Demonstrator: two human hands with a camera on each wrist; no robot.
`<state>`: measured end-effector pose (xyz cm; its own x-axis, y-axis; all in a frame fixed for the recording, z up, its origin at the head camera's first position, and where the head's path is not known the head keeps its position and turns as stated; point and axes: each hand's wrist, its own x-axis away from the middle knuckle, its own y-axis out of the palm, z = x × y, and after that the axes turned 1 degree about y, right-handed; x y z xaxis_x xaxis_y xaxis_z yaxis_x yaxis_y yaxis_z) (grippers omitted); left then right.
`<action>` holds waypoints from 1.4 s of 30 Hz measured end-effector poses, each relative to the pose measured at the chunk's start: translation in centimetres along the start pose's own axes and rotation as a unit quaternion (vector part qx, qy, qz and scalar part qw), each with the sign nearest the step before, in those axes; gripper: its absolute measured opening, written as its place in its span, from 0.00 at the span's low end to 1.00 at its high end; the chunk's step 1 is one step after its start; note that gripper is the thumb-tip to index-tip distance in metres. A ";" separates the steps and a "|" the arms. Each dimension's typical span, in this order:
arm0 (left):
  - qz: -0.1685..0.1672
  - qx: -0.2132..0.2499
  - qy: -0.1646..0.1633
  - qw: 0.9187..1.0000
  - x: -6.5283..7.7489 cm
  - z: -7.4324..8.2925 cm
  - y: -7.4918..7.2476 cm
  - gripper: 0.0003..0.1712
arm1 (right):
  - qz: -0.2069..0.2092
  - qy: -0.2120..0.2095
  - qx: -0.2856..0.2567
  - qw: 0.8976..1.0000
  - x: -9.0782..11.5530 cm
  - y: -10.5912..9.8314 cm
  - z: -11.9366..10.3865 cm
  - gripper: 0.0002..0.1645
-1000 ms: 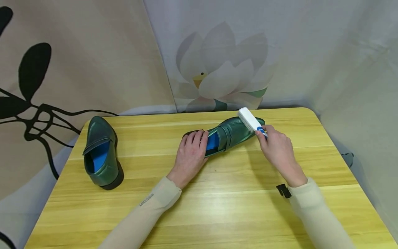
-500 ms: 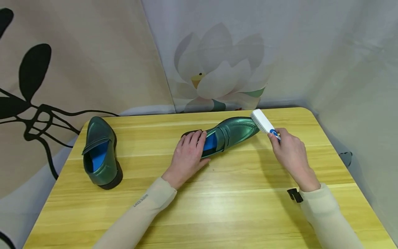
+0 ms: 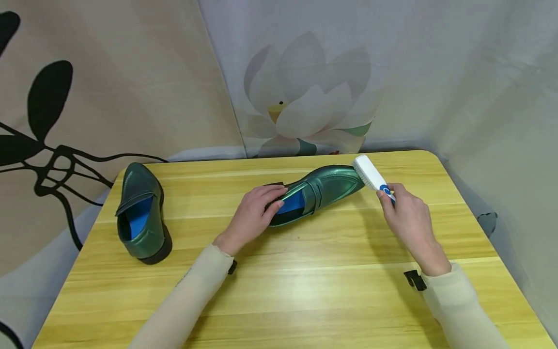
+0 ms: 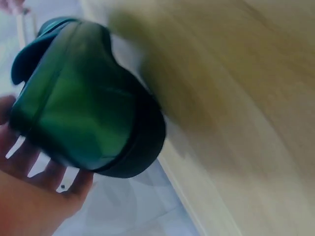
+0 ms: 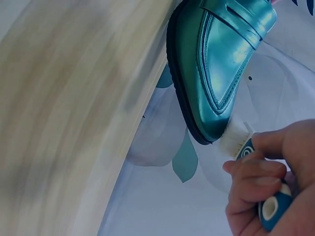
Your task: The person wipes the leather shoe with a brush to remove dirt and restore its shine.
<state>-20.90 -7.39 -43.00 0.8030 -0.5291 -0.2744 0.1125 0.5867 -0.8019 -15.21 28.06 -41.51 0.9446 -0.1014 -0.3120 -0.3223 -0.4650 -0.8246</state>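
Note:
A shiny green loafer (image 3: 334, 186) with a blue insole lies at the back middle of the table, toe to the right. My left hand (image 3: 249, 216) holds it at the heel; in the left wrist view the fingers reach round the far side of the heel (image 4: 91, 113) and the thumb is at the opening. My right hand (image 3: 409, 224) grips the blue handle of a white brush (image 3: 369, 172). Its bristles touch the loafer's toe, as the right wrist view shows at the toe tip (image 5: 214, 128). The handle is partly hidden in the palm.
The matching green loafer (image 3: 147, 213) stands near the left edge of the wooden table (image 3: 305, 291), toe away from me. Behind the table hangs a pale curtain (image 3: 436, 72) with a lotus print and dark leaf shapes at left.
The brush has moved right, from over the loafer's front to its toe tip. My left hand has shifted back toward the heel, its thumb now over the opening. The other loafer stays put.

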 end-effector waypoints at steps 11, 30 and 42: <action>-0.088 0.095 -0.183 0.975 -0.3 -0.9 -1.1 0.52 | -0.001 -0.003 -0.008 1.000 0.7 -0.1 0.1 0.25; -0.123 0.024 -0.178 0.976 -0.8 -0.2 -0.3 0.57 | 0.003 -0.007 -0.031 0.999 1.1 -0.3 0.1 0.24; -0.026 0.002 -0.189 0.982 -3.3 -0.2 1.8 0.58 | 0.055 -0.005 -0.022 0.998 -0.5 -1.0 0.6 0.24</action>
<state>-23.46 -4.67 -43.67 0.9558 -0.2936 -0.0171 0.1599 0.5676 -0.8077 -15.34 29.09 -40.78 0.9032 -0.1451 -0.4040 -0.4203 -0.4904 -0.7635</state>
